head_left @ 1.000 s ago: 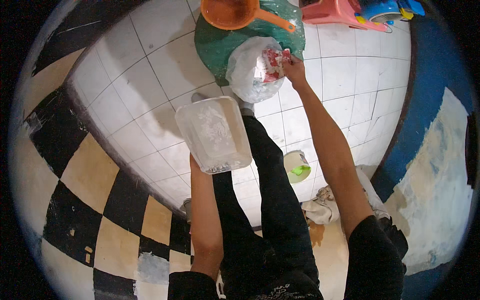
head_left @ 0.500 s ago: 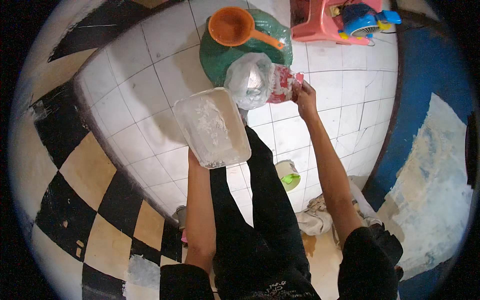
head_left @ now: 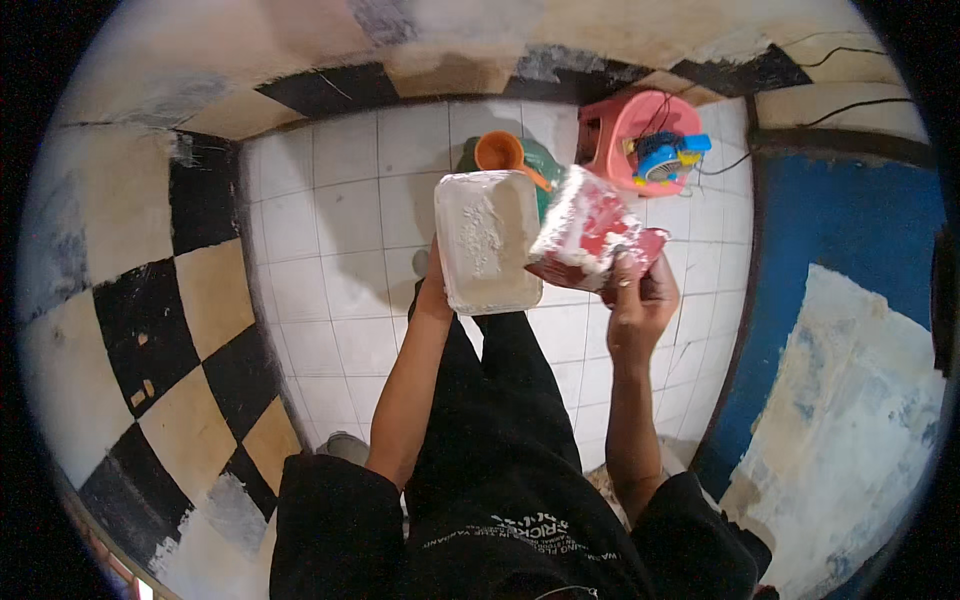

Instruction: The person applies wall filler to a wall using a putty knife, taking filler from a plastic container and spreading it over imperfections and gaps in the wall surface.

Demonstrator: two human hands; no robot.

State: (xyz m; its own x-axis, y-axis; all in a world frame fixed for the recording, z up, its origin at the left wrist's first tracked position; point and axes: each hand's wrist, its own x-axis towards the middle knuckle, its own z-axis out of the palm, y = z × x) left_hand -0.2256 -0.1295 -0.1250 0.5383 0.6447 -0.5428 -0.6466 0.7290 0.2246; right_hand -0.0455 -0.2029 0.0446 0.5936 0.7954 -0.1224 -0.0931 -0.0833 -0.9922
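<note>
A white rectangular plastic tub [head_left: 515, 285] with white paste stuck to its bottom is held up in front of me. My left hand [head_left: 433, 283] supports it at its left side and from beneath, with most of the fingers hidden by the tub. In my right hand [head_left: 640, 292] is a red putty scraper [head_left: 603, 232], gripped at its handle end. White paste coats its blade, thickest along the edge facing the tub. The blade is just right of the tub's rim; I cannot tell whether they touch.
Beyond the tub an orange dipper [head_left: 498, 151] rests on a green bag [head_left: 543, 165], partly hidden. A pink plastic stool [head_left: 612, 150] with a small blue fan [head_left: 662, 163] stands at the far right. Checkered walls [head_left: 150, 300] and a blue wall [head_left: 775, 300] with a pale patch enclose the tiled floor.
The scraper has come away from the clear plastic bag of white paste, up and back beside the tub, now more loaded with paste. My view has lifted toward the far wall.
</note>
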